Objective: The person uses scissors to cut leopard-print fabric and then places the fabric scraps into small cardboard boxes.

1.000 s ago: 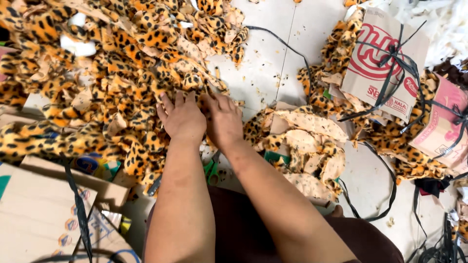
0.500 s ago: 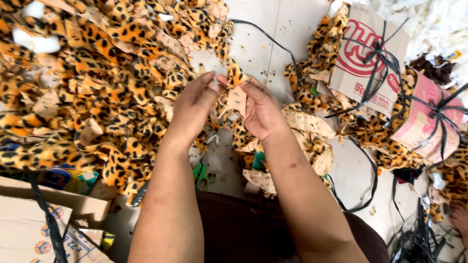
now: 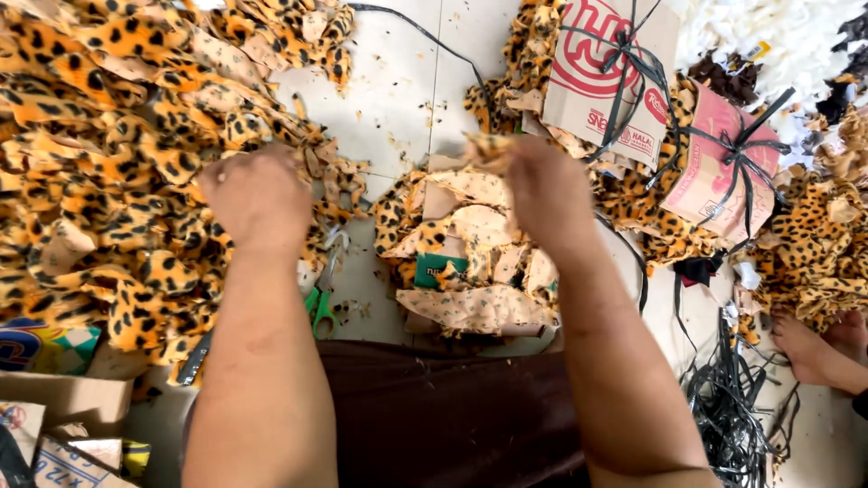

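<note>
My left hand (image 3: 258,197) rests knuckles-up on the big heap of orange leopard-print fabric pieces (image 3: 108,163) at the left; its fingers are curled into the pile and what they grip is hidden. My right hand (image 3: 542,185) is raised over a smaller stack of cut pieces (image 3: 470,262), pinching one leopard-print piece (image 3: 488,146) between its fingers. The stack lies pale backing side up on the white tiled floor.
Green-handled scissors (image 3: 318,303) lie between the heap and the stack. Cardboard-wrapped bundles tied with black strap (image 3: 624,72) sit at the upper right, a tangle of black straps (image 3: 732,398) at the lower right. Another person's bare foot (image 3: 818,348) shows at the right edge. Cardboard boxes (image 3: 54,407) stand lower left.
My hands were together at the heap's edge. They have parted: the right hand carried a fabric piece right over the small stack, and the left went back onto the heap.
</note>
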